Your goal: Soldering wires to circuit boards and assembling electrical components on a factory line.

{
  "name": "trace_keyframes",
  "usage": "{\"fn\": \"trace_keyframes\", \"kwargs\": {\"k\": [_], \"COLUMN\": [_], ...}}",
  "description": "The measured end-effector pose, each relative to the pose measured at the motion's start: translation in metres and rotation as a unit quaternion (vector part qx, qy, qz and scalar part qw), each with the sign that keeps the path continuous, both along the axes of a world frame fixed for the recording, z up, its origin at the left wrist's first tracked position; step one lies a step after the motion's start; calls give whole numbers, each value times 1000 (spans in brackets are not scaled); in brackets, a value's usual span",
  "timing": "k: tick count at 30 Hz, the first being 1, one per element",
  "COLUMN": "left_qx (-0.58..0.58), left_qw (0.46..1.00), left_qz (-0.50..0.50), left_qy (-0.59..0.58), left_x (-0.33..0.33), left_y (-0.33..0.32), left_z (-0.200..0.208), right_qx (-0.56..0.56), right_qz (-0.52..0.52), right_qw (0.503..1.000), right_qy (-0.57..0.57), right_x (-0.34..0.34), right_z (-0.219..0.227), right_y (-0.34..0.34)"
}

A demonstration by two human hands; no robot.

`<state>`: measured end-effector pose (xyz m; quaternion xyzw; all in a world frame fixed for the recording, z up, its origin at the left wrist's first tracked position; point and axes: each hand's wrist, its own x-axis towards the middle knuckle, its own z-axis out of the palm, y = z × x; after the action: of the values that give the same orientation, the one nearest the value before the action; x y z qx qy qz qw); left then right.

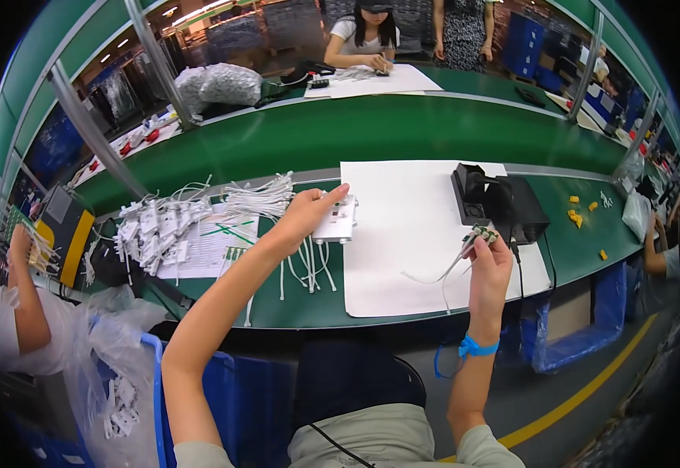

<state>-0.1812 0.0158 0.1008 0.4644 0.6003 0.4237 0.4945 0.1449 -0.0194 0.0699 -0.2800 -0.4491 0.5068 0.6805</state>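
My left hand point(309, 214) grips a flat white plastic housing point(335, 220) above the left edge of a white paper sheet point(387, 265). White wires point(309, 269) hang below that housing; whether they join it I cannot tell. In my right hand point(490, 261) a small green circuit board point(480, 236) is pinched between the fingertips, over the sheet's right part. Thin white wires point(445, 277) trail from the board to the left. A blue strap point(478, 345) circles my right wrist. Just beyond my right hand stands a black device with a stand point(471, 195).
At left lie a heap of white wired parts point(157, 230) and a bundle of white wires point(258, 195). A black box point(523, 207) and small yellow pieces point(576, 218) are at right. Blue bins point(582, 327) stand below the bench. Co-workers sit opposite and at both sides.
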Motion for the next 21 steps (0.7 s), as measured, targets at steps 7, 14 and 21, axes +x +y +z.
{"fn": "trace_keyframes", "kwargs": {"k": [7,14,21], "left_qx": [51,314,226], "left_qw": [982,899,961], "left_qz": [-65,48,-32], "left_qy": [170,303,-157], "left_x": [50,69,103], "left_y": [15,4,-45], "left_z": [-67,-48,-1], "right_qx": [-69,-51,215], "right_qz": [33,58,-109], "right_qw": [991,983,860], "right_qy": [-113,-168,-449], "right_x": [-26,-40,-92], "right_z": [0,10,27], "right_y": [17,25,7]}}
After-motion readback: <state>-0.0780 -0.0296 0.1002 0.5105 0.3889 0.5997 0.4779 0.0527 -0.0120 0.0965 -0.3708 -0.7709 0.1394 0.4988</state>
